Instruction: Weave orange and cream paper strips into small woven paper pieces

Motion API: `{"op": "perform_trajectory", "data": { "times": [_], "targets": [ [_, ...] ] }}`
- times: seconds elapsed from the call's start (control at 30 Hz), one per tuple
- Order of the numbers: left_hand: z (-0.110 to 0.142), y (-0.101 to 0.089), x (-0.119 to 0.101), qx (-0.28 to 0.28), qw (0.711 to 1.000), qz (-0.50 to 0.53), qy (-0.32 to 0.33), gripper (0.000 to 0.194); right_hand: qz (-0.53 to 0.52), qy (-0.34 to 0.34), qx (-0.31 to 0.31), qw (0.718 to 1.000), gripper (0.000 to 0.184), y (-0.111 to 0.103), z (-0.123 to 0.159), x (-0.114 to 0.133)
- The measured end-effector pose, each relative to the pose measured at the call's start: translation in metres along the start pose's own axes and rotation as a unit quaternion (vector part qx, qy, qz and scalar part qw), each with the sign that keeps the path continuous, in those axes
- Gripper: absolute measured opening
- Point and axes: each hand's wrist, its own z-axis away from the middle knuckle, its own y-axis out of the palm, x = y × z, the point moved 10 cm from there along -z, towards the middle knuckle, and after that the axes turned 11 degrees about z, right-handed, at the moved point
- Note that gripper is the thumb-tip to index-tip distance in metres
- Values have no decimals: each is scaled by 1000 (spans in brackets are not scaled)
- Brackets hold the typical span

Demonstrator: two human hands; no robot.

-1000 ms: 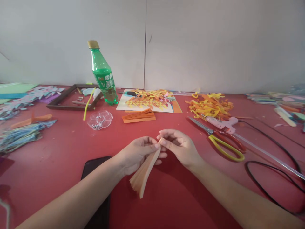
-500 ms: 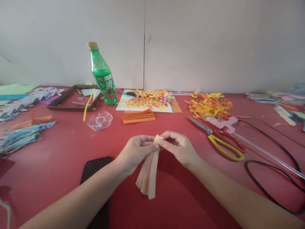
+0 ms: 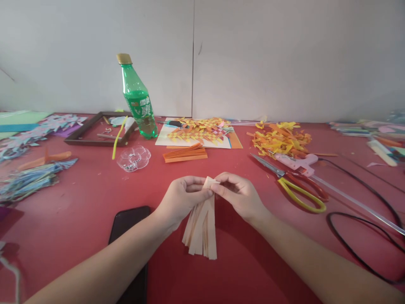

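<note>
A bundle of pale cream paper strips (image 3: 199,230) hangs fanned out over the red table, its top ends pinched between both hands. My left hand (image 3: 186,196) is closed on the strips from the left, thumb in front. From the right, my right hand (image 3: 237,194) grips the same top ends between thumb and fingers. The fingertips of both hands almost meet there. Beyond them lies a stack of orange paper strips (image 3: 185,157). A black phone (image 3: 129,221) rests partly under my left forearm.
Scissors (image 3: 294,185) and a pink glue gun (image 3: 297,162) with a black cable lie on the right. Behind are a green bottle (image 3: 139,101), a brown frame (image 3: 91,142), a clear bead dish (image 3: 134,158) and a pile of orange and yellow paper pieces (image 3: 281,139).
The lower ends of the cream strips have spread wider and swung slightly right. Both hands stay closed at the top, nearly in the same place.
</note>
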Motion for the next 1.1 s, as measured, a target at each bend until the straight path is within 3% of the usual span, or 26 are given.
{"op": "perform_trajectory", "data": {
  "times": [0.17, 0.3, 0.53, 0.63, 0.9, 1.1],
  "targets": [
    [1, 1, 1, 4, 1000, 5, -5, 35, 5, -8, -28, 1000, 18, -6, 0, 0],
    [1, 1, 5, 4, 999, 45, -24, 40, -68, 13, -40, 997, 19, -9, -2, -13],
    [-1, -4, 1, -15, 998, 65, -3, 34, -184, 26, 37, 982, 22, 10, -1, -13],
    [-2, -3, 3, -13, 997, 80, -15, 34, -167, 29, 48, 984, 21, 13, 1, -11],
    [2, 10, 8, 36, 991, 122, -51, 26, -63, 27, -15, 998, 26, 0, 3, -10],
    [3, 17, 8, 70, 992, 96, -46, 27, -16, 30, -46, 998, 32, -7, 4, -14]
  ]
}}
